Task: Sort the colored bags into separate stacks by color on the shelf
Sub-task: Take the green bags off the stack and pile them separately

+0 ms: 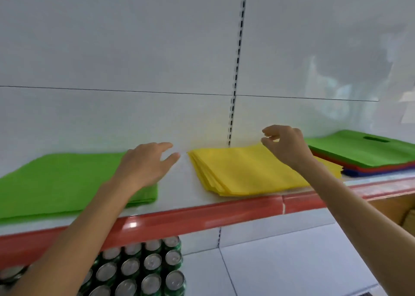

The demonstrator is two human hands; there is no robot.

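Shelf (182,183) situation: green stack (67,179) on the left, yellow stack (242,172) in the middle, and a mixed pile (370,169) off to the right, with a green bag (350,147) on top and red and blue edges showing under it. Left hand (143,163) hovers over the right edge of the green stack, fingers straight and spread, holding nothing. Right hand (285,143) hangs over the far right corner of the yellow stack. Its grip is narrow, thumb and forefinger nearly pinched, but there's nothing in them as far as I can see.

My guess is the next bag comes off the mixed pile, and that top green one belongs far left. I'd pinch a single layer by the handle cutout (376,139), since these thin bags look clingy, then lay it square on the green stack.

No bins or boxes in play. Below the shelf there's just a block of green cans (152,262).
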